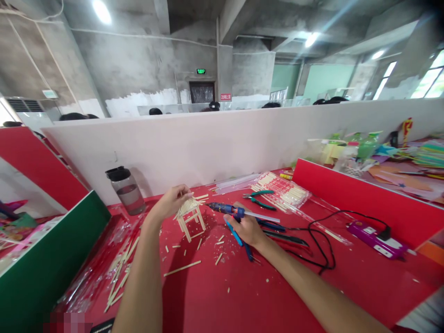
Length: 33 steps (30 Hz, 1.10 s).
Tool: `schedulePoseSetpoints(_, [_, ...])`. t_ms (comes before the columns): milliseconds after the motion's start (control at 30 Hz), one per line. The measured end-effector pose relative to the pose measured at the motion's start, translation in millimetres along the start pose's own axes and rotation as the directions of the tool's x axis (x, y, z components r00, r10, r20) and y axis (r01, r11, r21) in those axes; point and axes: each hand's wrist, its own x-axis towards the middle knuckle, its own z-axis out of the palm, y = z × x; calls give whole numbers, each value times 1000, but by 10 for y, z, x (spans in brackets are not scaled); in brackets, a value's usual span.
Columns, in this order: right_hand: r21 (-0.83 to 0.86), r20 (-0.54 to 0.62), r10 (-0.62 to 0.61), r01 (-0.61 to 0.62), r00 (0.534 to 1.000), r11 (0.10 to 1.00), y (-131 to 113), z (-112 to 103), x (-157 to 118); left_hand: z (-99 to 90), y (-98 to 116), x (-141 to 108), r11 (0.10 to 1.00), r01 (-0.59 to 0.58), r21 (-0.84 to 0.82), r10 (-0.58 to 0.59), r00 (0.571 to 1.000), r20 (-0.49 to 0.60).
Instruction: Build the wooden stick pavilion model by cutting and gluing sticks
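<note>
A small stool model (189, 213) made of pale wooden sticks stands on the red tabletop in front of me. My left hand (176, 198) is closed on its top edge from the left, the fingertips partly hidden. To the right, my right hand (250, 230) grips a blue hot glue gun (227, 209), its dark nozzle pointing left at the stool's top, a little apart from it. A clear glue stick (262, 216) sticks out of the gun's rear. Cut stick pieces (219, 258) lie around the stool, and one longer stick (182, 268) lies nearer me.
Green-handled pliers (262, 199) and bagged sticks (282, 192) lie behind my right hand. Other hand tools (286, 238) and a black cable (328, 247) lie right, with a purple power strip (376, 238). A water bottle (126, 192) stands back left; low dividers (55, 254) border the table.
</note>
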Motion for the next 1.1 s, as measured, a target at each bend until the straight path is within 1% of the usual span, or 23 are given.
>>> schedulePoseSetpoints(133, [-29,-9,-34,34,999,999,-13,45,17,1,3,-1,1000,-7,1,7,1000,0])
schedulePoseSetpoints(367, [-35,-32,-60,59,998,998,-43,103,22,0,-31,-1,1000,-12,4,12,1000,-3])
schedulePoseSetpoints(467, [34,-29,-84,85,996,996,-35,87,4,-11,-11,-12,999,-33,2,33,999,-6])
schedulePoseSetpoints(533, [153,13,-42,39,999,987,-20,76,-13,-23,23,-30,999,-52,9,52,999,14])
schedulePoseSetpoints(600, [304,73,60,-79,996,949,-1,69,-24,-31,57,-49,996,-85,21,83,995,53])
schedulePoseSetpoints(633, [379,92,118,-144,989,914,7,66,-23,-30,68,-57,994,-105,24,103,992,71])
schedulePoseSetpoints(700, [515,87,208,-223,974,828,13,52,-6,-12,72,-65,989,-144,14,142,986,84])
schedulePoseSetpoints(800, [658,28,271,-221,962,720,4,14,48,47,49,-55,985,-170,-8,170,985,36])
schedulePoseSetpoints(867, [706,9,296,-216,955,675,6,-8,82,91,39,-42,985,-172,-8,172,985,-5])
schedulePoseSetpoints(967, [728,11,330,-234,944,645,41,-11,105,132,54,-32,983,-182,-5,182,983,-27])
schedulePoseSetpoints(1033, [725,20,324,-237,946,647,76,2,98,138,68,-33,981,-191,-9,191,981,-23])
schedulePoseSetpoints(1100, [698,38,301,-241,953,674,96,8,77,133,68,-35,981,-195,-15,195,981,-20])
